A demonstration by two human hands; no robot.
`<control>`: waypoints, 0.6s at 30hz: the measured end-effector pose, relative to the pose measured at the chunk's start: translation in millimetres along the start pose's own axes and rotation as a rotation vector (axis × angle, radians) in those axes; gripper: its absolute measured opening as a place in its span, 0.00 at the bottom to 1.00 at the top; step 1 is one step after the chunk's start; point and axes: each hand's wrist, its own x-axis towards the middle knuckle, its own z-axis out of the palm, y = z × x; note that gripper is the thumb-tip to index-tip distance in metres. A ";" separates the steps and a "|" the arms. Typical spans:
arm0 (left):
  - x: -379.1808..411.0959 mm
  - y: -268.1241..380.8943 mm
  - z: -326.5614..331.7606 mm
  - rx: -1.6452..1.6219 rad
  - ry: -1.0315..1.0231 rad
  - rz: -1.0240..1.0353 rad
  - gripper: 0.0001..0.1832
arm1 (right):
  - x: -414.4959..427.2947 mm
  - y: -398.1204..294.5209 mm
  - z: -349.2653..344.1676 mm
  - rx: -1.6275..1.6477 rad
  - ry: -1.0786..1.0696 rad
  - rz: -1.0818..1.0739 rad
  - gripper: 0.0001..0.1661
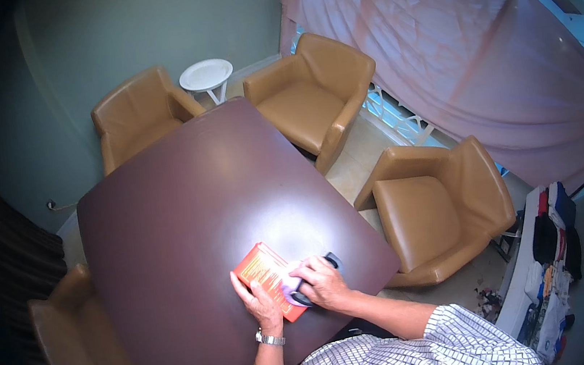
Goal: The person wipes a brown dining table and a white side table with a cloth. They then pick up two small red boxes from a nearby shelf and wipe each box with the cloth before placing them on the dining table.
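Observation:
A flat orange-red box or book [261, 274] lies near the front of the dark brown table [181, 212], its upper face covered in pale yellow writing. My left hand [259, 304] holds its left edge, thumb over the top and fingers along the side. My right hand [323, 282] is wrapped around a black-handled tool [302, 297] over the lower right part of the orange item. A pale lilac-white part [289, 287] shows under the tool; its exact kind is unclear. My right fingers hide much of the handle.
Tan leather armchairs [299, 105] surround the table, one close at its right [422, 221]. A small white round side table [206, 75] stands behind. Folded clothes [545, 244] lie on a white surface at the right. A pink curtain [452, 64] hangs at the back right.

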 end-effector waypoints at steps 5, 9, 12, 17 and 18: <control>9.3 -21.3 -11.9 0.003 -0.058 0.037 0.34 | -47.2 -14.9 -3.0 0.166 0.083 0.231 0.17; 9.3 -26.2 -20.0 -0.120 -0.167 -0.056 0.37 | -60.2 5.5 13.5 0.312 0.135 0.577 0.14; -20.0 -13.1 -40.5 -0.039 -0.269 -0.078 0.37 | -61.8 25.5 33.7 0.382 0.122 0.788 0.15; -79.0 -26.4 -63.2 0.116 -0.426 0.082 0.41 | -72.2 29.3 59.4 0.380 0.080 0.698 0.15; -80.9 -16.0 -63.1 0.096 -0.396 0.028 0.46 | -70.8 21.9 54.6 0.368 0.082 0.663 0.14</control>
